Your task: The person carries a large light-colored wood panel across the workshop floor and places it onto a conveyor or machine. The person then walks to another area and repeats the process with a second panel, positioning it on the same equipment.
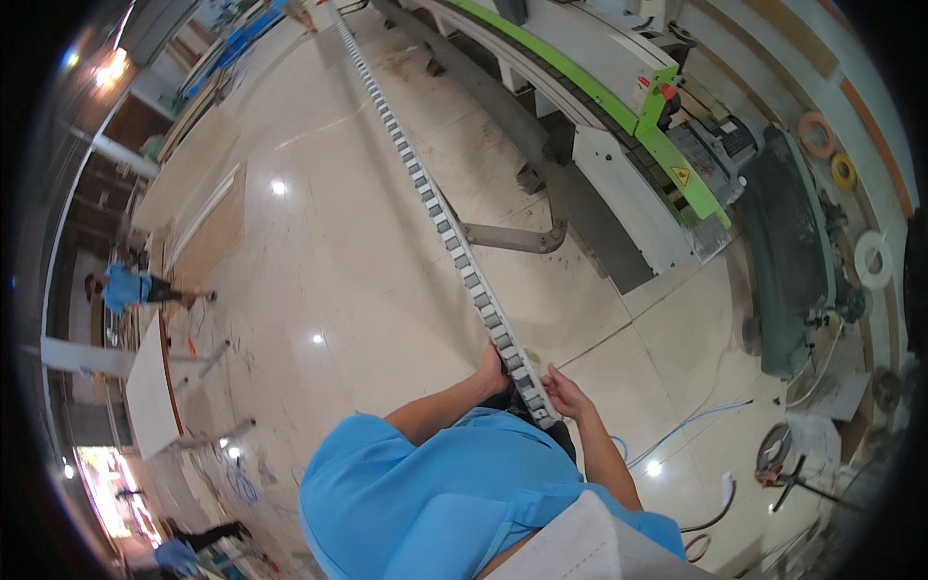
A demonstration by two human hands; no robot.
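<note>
A long, narrow roller rail with a row of grey rollers stretches from my waist out to the far top of the view. Near its close end, my left hand grips the left side, its fingers partly hidden by the rail. On the opposite side my right hand is closed at the rail's edge, fingers curled against it. A bent metal support arm reaches the rail from the machine on the right.
A green-and-white machine with a motor stands at the right. Tape rolls hang on the right wall. Blue hose lies on the tiled floor. To the left are a white-topped table and a person in blue.
</note>
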